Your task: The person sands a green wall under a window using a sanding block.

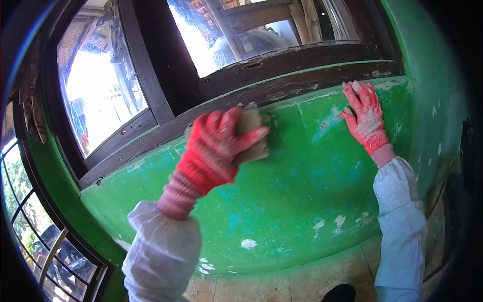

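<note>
My left hand (211,151), in a red coated work glove, grips a flat tan block (254,151), perhaps a sanding block. The glove is slightly blurred. The block lies against the green painted wall (294,177) just below the dark wooden window frame (271,90); part of it is hidden under the fingers. Farther right, my right hand (366,117) wears a matching glove covered in pale dust. It holds nothing, its fingers spread and their tips at the wall's top edge. Chipped patches show white and blue on the wall.
Above the wall are glass window panes (102,98). At the left stands a gridded window or door (45,234) with a pale bar. Floor tiles (256,285) run along the wall's foot, where a dark shoe tip (339,293) shows. An adjoining green wall (434,94) rises at the right.
</note>
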Motion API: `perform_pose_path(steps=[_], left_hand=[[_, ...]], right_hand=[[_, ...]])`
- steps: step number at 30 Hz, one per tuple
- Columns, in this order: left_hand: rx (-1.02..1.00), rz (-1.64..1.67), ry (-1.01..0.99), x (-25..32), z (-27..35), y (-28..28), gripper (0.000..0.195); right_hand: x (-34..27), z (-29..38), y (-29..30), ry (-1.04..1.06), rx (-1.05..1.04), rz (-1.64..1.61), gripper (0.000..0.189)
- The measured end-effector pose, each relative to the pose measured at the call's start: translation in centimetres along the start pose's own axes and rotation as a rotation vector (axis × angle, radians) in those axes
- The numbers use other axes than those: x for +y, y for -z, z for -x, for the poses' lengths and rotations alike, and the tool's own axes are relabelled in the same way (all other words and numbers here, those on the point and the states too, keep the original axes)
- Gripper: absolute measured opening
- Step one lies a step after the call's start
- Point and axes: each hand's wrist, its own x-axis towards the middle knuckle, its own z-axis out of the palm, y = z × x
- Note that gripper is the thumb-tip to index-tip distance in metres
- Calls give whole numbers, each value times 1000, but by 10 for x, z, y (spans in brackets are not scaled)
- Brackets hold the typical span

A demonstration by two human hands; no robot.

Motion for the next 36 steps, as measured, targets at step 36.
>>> perform_pose_path(steps=[36], left_hand=[[123, -7, 181, 32, -28, -7, 70]], right_hand=[[6, 3, 4, -47, 33, -5, 69]])
